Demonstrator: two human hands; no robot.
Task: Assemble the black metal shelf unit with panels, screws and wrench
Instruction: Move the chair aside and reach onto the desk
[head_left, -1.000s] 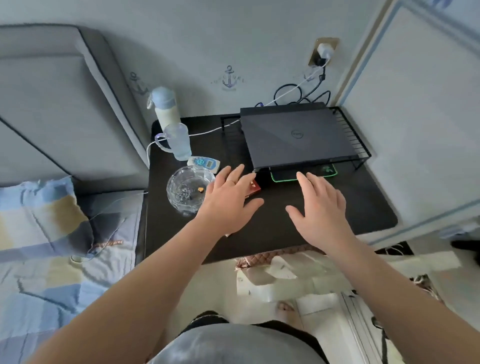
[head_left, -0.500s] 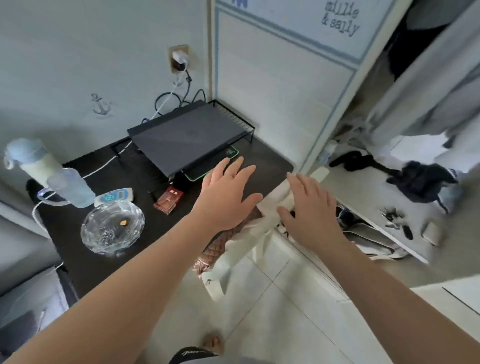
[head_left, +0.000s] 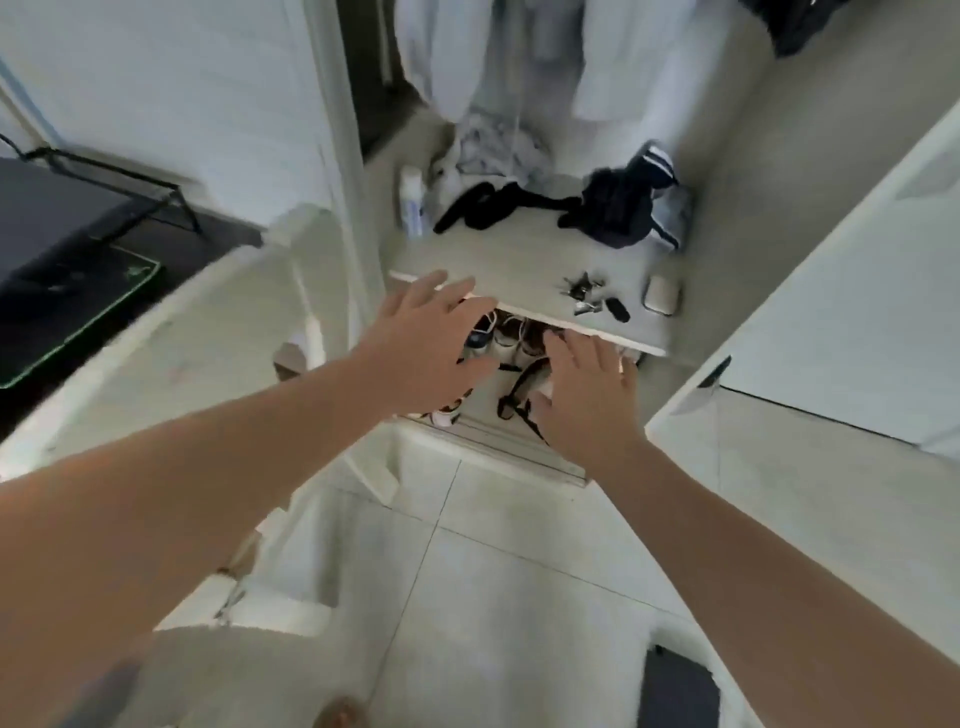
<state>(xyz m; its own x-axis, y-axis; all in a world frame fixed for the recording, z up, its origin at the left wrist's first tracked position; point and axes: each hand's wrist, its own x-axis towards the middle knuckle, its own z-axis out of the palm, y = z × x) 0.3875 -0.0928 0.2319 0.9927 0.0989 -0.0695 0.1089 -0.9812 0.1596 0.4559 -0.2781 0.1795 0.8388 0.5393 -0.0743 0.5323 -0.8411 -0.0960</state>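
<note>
Left hand (head_left: 426, 348) and right hand (head_left: 587, 395) at frame centre: two, apart, fingers spread, holding nothing. One black metal rack (head_left: 111, 174) on the dark surface (head_left: 221, 228), left edge. One key bunch (head_left: 582, 291) on the wardrobe shelf (head_left: 519, 260).

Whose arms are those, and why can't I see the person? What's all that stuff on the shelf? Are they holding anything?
There is no machine here. A person wears a camera on their head, so you see what they see: their own two arms. The left hand and right hand are spread open and hold nothing. Ahead is a pale shelf with keys, a small white case and dark clothes. Under it sit shoes.
</note>
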